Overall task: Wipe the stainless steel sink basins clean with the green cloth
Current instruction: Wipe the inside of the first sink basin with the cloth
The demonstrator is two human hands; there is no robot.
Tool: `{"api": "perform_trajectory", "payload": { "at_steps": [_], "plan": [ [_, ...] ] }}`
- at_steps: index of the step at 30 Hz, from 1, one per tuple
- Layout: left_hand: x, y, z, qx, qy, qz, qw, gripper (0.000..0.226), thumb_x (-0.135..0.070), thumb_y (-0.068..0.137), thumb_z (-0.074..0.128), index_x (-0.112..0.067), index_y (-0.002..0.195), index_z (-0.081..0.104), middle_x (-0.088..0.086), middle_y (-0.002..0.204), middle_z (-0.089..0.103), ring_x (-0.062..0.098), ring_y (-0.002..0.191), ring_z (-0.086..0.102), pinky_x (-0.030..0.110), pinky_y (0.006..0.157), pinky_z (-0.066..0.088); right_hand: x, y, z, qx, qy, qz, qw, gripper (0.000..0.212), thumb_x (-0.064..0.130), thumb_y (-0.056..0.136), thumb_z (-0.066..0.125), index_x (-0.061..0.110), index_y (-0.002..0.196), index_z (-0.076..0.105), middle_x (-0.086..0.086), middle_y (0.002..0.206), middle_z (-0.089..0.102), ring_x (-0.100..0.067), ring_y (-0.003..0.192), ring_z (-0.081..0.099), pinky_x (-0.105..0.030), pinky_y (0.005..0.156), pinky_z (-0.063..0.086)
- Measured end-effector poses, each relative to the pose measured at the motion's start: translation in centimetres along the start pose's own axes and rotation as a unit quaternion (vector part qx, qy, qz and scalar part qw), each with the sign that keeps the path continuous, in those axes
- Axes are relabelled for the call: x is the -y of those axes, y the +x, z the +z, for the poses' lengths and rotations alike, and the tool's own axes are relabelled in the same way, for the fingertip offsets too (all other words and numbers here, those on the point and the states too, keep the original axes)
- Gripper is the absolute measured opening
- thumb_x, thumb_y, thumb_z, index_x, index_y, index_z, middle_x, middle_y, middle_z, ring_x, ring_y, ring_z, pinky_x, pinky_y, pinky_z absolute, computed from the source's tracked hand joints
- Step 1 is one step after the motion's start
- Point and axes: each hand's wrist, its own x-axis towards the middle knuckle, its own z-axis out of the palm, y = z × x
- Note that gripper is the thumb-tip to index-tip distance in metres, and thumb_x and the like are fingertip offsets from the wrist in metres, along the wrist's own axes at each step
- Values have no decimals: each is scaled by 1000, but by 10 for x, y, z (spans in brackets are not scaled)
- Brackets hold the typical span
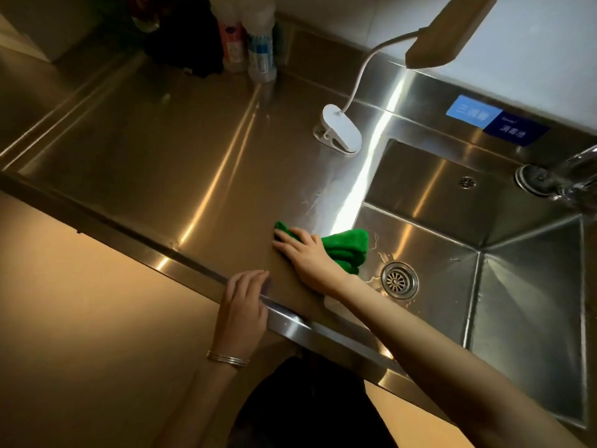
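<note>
Left hand [245,305]: flat on counter edge [181,270] | right hand [302,253]: flat, pressing green cloth [347,250]

Commercial kitchen: steel counter [168,150], labelled sink basin [452,240], faucet [549,179].

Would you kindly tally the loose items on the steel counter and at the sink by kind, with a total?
Green cloth: 1, under the right hand, at the sink basin edge
Clip lamp: 1, white
Plastic bottles: 2, at the back; other dark items beside them are unclear
Total: 4
</note>
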Motion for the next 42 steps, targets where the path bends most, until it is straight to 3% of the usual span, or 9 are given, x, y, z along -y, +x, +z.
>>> {"api": "perform_trajectory", "payload": {
  "at_steps": [5, 12, 17, 22, 24, 27, 32, 35, 42],
  "plan": [
    [-8, -2, 5, -4, -8, 8, 1000, 51, 9, 69, 64, -5, 118, 59, 9, 117, 60, 22, 110, 47, 35, 98, 39, 31, -65, 17, 16, 57, -129, 990, 44, 30, 91, 36, 17, 128, 54, -1, 141, 48, -28, 124, 42, -38, 84, 35],
    [-22, 5, 12, 15, 13, 57, 998, 54, -15, 71, 33, -4, 115, 61, 9, 112, 62, 19, 104, 43, 27, 95, 34, -1, -118, 13, 61, 91, -89, 990, 44, 21, 94, 38, 25, 137, 45, 5, 145, 43, -24, 130, 37, -46, 95, 33],
    [-32, 7, 5, 29, 21, 68, 997, 45, 4, 76, 58, -3, 121, 57, 11, 117, 60, 30, 110, 51, 40, 95, 44, 25, -99, 13, 51, 59, -74, 994, 46, 27, 93, 42, 25, 139, 42, 6, 147, 40, -28, 130, 37, -43, 87, 35],
    [-25, 7, -4, 21, -3, 75, 997, 40, -19, 86, 47, -8, 123, 56, 8, 121, 57, 22, 111, 48, 33, 97, 39, 32, -77, 15, 28, 38, -69, 996, 49, 14, 94, 47, 23, 141, 39, 5, 154, 26, -27, 138, 22, -38, 102, 25],
    [-22, 7, -5, 28, -21, 71, 997, 49, -31, 83, 38, -10, 124, 55, 6, 121, 56, 20, 109, 47, 26, 96, 35, 29, -83, 14, -25, 115, 5, 993, 48, 12, 94, 47, 16, 142, 39, -2, 154, 24, -27, 139, 24, -27, 106, 24],
    [-25, 11, -4, 38, -31, 77, 996, 51, -33, 82, 41, -10, 125, 54, 6, 122, 55, 21, 110, 47, 26, 96, 34, 27, -92, 2, -48, 146, 63, 986, 45, 9, 98, 39, 6, 142, 33, -5, 145, 33, -14, 132, 31, 7, 84, 27],
    [-32, 12, -4, 29, 5, 114, 993, 45, -17, 82, 62, -8, 125, 54, 10, 119, 57, 26, 110, 51, 35, 94, 42, 28, -96, 0, -35, 81, -1, 996, 25, 25, 91, 50, 14, 111, 60, -1, 114, 54, -19, 108, 49, -30, 95, 41],
    [-27, 6, -6, 23, 22, 102, 994, 45, -23, 82, 57, -10, 125, 54, 8, 121, 57, 25, 111, 50, 37, 95, 43, 36, -85, 6, -59, 11, -9, 998, 36, 25, 84, 41, 10, 101, 68, -12, 112, 60, -33, 98, 54, -42, 78, 48],
    [-15, 10, -9, 24, -43, 17, 999, 43, -14, 87, 57, -12, 129, 51, 7, 126, 52, 22, 116, 44, 29, 96, 34, 45, -79, 5, -40, 15, 99, 994, 43, 30, 90, 56, 34, 132, 49, -6, 131, 42, -31, 110, 39, -46, 87, 38]
  ]
}}
